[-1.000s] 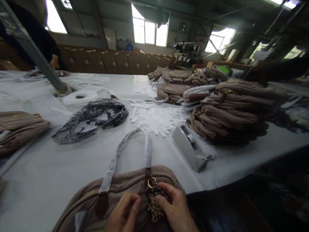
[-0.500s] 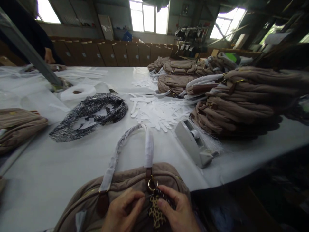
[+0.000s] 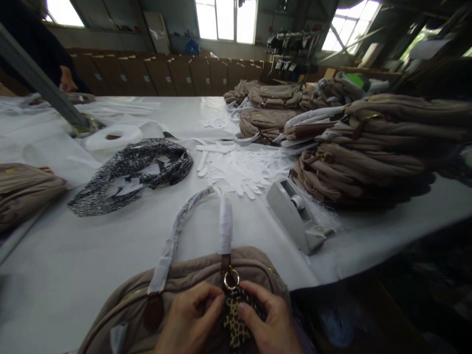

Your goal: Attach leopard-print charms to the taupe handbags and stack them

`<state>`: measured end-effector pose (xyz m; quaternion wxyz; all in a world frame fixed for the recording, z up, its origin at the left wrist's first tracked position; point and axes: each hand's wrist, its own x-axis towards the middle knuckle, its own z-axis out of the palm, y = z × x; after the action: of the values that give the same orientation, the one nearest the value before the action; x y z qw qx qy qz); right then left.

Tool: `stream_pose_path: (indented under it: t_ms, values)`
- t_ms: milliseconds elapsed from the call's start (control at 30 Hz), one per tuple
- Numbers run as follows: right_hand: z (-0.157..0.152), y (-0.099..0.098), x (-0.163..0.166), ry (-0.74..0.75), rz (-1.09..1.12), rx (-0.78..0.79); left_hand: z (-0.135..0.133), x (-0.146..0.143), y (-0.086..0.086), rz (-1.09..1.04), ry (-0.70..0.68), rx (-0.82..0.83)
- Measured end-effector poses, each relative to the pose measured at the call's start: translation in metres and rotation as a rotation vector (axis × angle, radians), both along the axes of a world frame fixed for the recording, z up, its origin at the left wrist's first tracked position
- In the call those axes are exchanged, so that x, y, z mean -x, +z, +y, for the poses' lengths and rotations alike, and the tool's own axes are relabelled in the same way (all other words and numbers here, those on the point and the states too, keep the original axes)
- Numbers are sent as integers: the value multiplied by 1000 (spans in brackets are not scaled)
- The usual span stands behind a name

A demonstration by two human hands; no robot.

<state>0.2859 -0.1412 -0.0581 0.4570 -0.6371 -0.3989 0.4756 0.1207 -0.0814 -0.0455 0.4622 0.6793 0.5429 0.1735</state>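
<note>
A taupe handbag stands at the table's near edge, its arched handle wrapped in white paper. From a gold ring at the handle's base hangs a leopard-print charm with a dark patterned piece behind it. My right hand pinches the charm between thumb and fingers. Beside the charm's upper left, my left hand has thumb and forefinger pressed together; whatever lies between them is too small to make out.
Right of the bag sits a grey tape dispenser. White paper strips lie mid-table near a black-and-white knitted loop. Taupe bags are piled at right. A metal post rises at left; a person's hand shows behind it.
The left fingers have come closer to the top of the charm. My right hand keeps its grip, and the whole view has shifted slightly.
</note>
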Motion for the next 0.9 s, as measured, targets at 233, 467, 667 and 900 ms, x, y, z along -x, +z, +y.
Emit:
stream_pose_path:
  t_ms: [233, 467, 667, 900]
  values:
    - [1, 0, 1, 8, 6, -12, 2, 5, 4, -14, 42, 92]
    - [1, 0, 1, 5, -4, 6, 0, 7, 5, 53, 52, -5]
    - [0, -2, 1, 15, 17, 7, 0, 4, 10, 41, 44, 19]
    - [0, -3, 2, -4, 29, 2, 2, 2, 10, 65, 5, 45]
